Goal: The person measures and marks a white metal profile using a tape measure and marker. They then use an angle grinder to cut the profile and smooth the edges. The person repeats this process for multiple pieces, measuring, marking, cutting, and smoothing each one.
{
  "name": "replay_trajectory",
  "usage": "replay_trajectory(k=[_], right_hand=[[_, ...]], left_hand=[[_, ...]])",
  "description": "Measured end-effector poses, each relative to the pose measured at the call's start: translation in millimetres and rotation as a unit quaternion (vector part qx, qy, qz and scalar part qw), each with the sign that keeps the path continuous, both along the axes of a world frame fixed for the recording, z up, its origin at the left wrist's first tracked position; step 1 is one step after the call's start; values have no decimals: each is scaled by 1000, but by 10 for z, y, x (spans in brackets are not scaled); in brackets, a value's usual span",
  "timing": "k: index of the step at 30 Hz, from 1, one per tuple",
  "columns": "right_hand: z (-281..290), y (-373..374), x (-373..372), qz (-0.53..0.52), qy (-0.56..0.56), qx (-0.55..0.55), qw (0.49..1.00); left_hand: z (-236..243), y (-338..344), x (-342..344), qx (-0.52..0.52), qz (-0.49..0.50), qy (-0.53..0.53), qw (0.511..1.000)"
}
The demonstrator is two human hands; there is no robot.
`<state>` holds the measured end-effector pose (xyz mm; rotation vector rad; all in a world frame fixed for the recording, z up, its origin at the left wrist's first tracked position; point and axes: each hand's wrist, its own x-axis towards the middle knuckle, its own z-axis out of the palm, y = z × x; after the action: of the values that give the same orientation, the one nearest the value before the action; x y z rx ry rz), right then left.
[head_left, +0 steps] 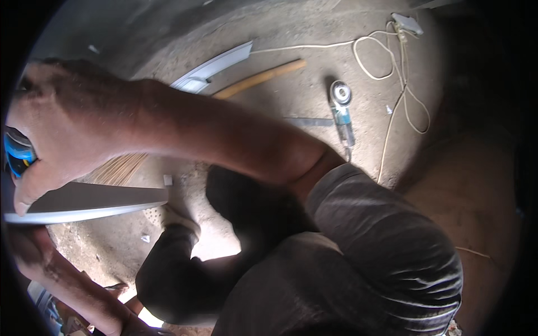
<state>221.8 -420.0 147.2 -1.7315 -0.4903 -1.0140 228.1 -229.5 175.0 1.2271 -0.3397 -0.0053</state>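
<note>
My right arm reaches across to the far left. There my right hand [61, 117] is closed around a rounded blue and black tool [21, 152], partly cut off by the picture's edge. Its thumb presses against a long grey strip [101, 197] with a pale lower edge. Below that strip is my left hand [28, 252], near its left end. The strip and the dark rim hide its fingers, so its grip does not show.
An angle grinder [341, 103] lies on the concrete floor. Beyond it, a pale cable [386, 70] loops to a white power strip [407, 24]. A wooden stick [263, 78], a white profile [216, 66] and straw broom bristles [120, 169] lie further left. My foot [174, 218] is below the strip.
</note>
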Motion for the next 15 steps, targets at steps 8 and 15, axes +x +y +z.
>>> replay_trajectory(k=[8,15], right_hand=[[-390,-191,166,-27,-14,-136,990],[158,-554,-324,-212,63,-204,954]], left_hand=[[-118,278,550,-88,-173,50,980],[314,-349,972,-81,-424,50,900]])
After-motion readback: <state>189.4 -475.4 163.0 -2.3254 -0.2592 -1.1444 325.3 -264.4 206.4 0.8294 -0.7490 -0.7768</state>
